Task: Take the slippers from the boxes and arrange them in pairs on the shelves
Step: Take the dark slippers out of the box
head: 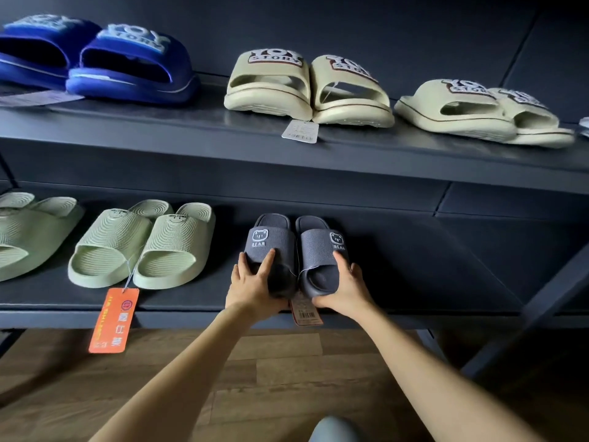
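- Dark shelving over a wooden floor (287, 362): the upper shelf (159, 122) is stocked with one blue pair (95, 59) and two beige pairs (306, 87).
- Lower shelf (414, 275): a green pair (140, 244) with an orange tag (113, 320) is placed at left.
- Mid-shelf, the left grey slipper (271, 247) is gripped at its toe by the left hand (251, 288), and the right grey slipper (318, 250) by the right hand (347, 288).
- Another green slipper (25, 231) is cut off at the frame edge; a barcode tag (307, 311) is partly hidden.

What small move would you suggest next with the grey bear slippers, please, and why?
Probably release both: the grey bear slippers sit side by side on the lower shelf, right of the green pair, with the left hand and right hand each gripping a toe end.
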